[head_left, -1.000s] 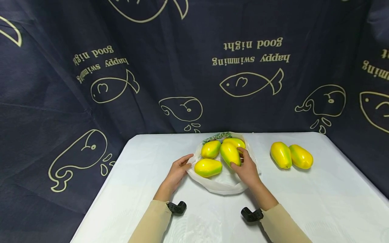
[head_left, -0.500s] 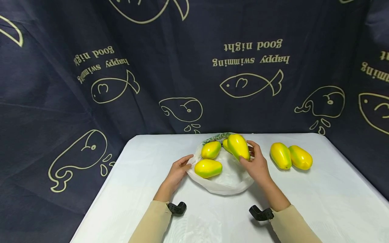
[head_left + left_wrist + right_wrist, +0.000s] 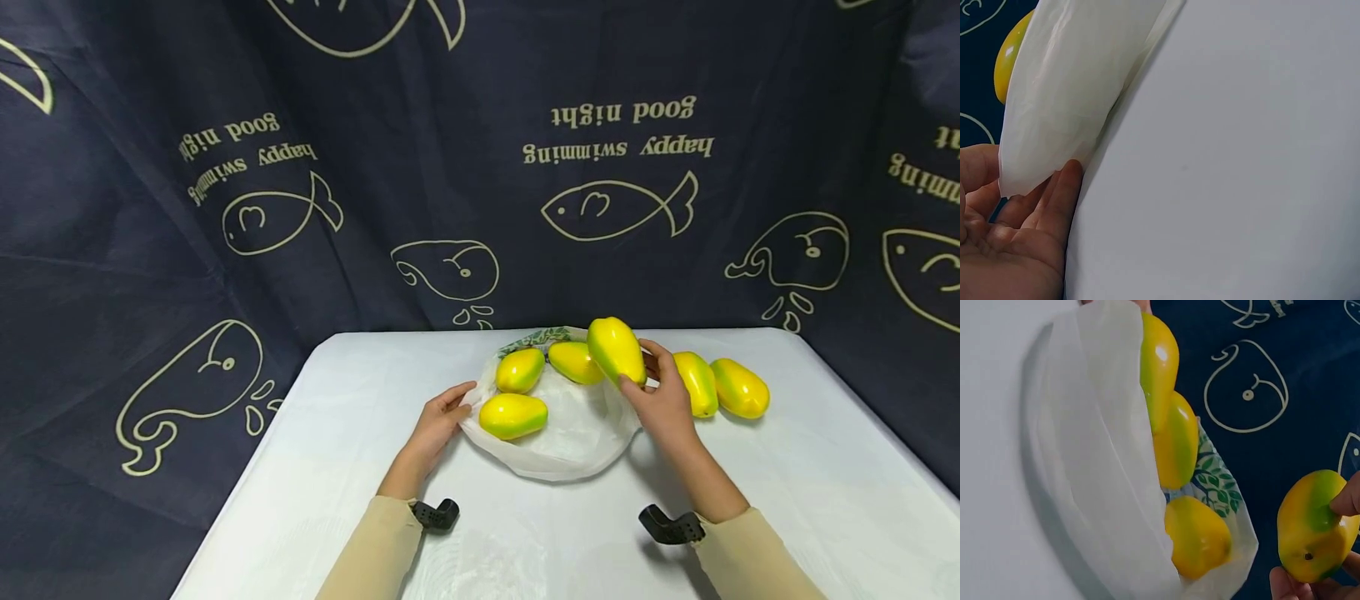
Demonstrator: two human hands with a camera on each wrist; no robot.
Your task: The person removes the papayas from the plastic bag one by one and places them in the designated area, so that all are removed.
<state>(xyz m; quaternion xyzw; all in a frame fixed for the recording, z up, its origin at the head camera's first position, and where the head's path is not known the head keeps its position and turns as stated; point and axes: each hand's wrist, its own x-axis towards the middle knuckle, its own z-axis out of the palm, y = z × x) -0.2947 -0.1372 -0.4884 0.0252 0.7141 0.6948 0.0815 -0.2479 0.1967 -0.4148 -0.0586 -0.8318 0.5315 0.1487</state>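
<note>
My right hand [image 3: 666, 408] holds a glossy yellow-green papaya [image 3: 615, 348] above the right rim of a white plastic bag [image 3: 553, 468]. In the right wrist view, thumb and fingertips grip this papaya [image 3: 1310, 522] at its sides, its dark stem spot showing. The bag lies wide open on its side of the table, a green leaf print on its far part. Three more papayas [image 3: 513, 417] rest inside it. At the bag's left edge, my left hand [image 3: 438, 421] pinches the plastic [image 3: 1060, 94] between thumb and fingers.
Two papayas [image 3: 741, 388] lie side by side on the white table [image 3: 795, 492], right of the bag; my right hand partly covers the nearer one. A dark blue curtain [image 3: 465, 183] with fish and whale drawings hangs behind the table's far edge.
My right hand has lifted the papaya up out of the bag's middle and carried it to the right. The left hand stays at the bag's edge.
</note>
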